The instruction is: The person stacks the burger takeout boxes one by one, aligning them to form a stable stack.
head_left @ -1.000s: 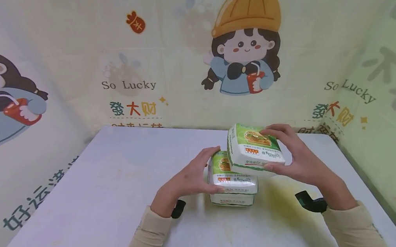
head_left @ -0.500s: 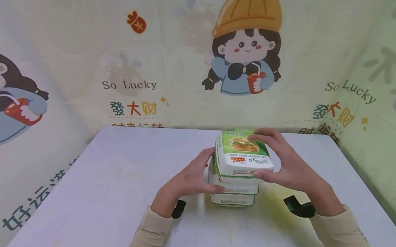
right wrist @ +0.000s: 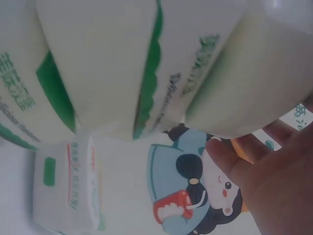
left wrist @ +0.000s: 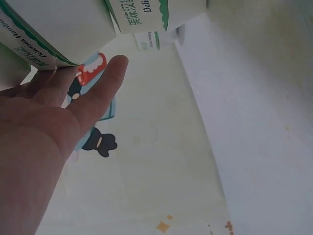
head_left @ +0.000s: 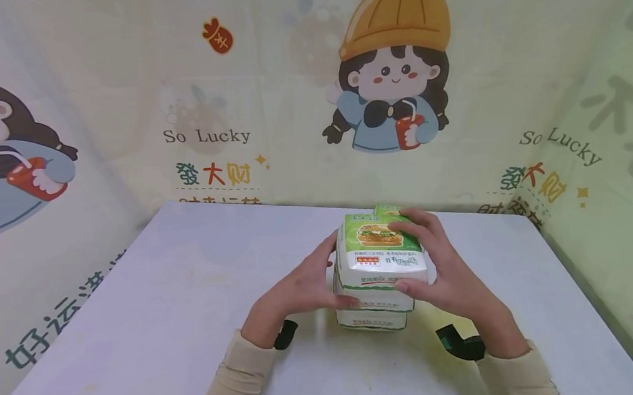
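White and green burger boxes stand stacked on the table. My right hand (head_left: 450, 273) holds the top burger box (head_left: 380, 273) by its right side, thumb at the front and fingers over the far edge. Below it, the middle burger box (head_left: 385, 305) has its lid covered; my left hand (head_left: 304, 286) grips it from the left, thumb on its front face. The lowest burger box (head_left: 371, 322) shows only its front. In the left wrist view one finger (left wrist: 105, 90) sticks out straight beside the boxes. Behind the stack, another burger box (right wrist: 63, 186) shows in the right wrist view.
The white table (head_left: 193, 334) extends around the stack. A cloth backdrop (head_left: 285, 100) with cartoon figures and lettering rises behind and on both sides. Black straps (head_left: 464, 344) sit at both wrists, by the beige sleeves.
My right hand has brought the top burger box leftward and down over the middle one, from a tilted position at the right. The left hand has stayed in place.
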### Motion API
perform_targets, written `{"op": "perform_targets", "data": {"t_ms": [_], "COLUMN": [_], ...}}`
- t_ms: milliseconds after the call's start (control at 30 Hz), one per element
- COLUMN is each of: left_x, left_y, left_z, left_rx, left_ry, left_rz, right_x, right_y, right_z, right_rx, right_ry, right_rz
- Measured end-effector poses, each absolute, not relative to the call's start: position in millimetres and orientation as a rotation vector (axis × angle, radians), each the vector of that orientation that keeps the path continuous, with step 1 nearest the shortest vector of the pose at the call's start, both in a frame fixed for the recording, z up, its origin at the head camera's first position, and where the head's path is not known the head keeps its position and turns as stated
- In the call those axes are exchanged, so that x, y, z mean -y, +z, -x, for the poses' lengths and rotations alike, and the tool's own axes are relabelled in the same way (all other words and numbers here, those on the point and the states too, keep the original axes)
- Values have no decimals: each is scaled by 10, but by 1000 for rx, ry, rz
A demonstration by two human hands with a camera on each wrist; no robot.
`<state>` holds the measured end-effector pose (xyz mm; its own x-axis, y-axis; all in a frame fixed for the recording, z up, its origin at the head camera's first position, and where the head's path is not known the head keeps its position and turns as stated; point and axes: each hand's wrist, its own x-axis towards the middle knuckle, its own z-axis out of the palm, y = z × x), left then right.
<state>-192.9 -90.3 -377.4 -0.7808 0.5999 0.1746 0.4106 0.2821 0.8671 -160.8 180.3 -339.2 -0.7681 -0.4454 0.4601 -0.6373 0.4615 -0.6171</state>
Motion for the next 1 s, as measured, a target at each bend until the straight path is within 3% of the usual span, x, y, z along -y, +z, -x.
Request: {"op": "perform_targets", "data": {"t_ms": [1000], "left_x": [914], "left_y": [-3733], "left_z": [1936], "left_rx": [-2265], "left_ry": [1577], "left_rz": [-911], "right_x": [-1867], "right_y": [-3421], "right_z": [1584], "right_rx": [2495], "right_ry": [1122], "right_rz": [-982]}}
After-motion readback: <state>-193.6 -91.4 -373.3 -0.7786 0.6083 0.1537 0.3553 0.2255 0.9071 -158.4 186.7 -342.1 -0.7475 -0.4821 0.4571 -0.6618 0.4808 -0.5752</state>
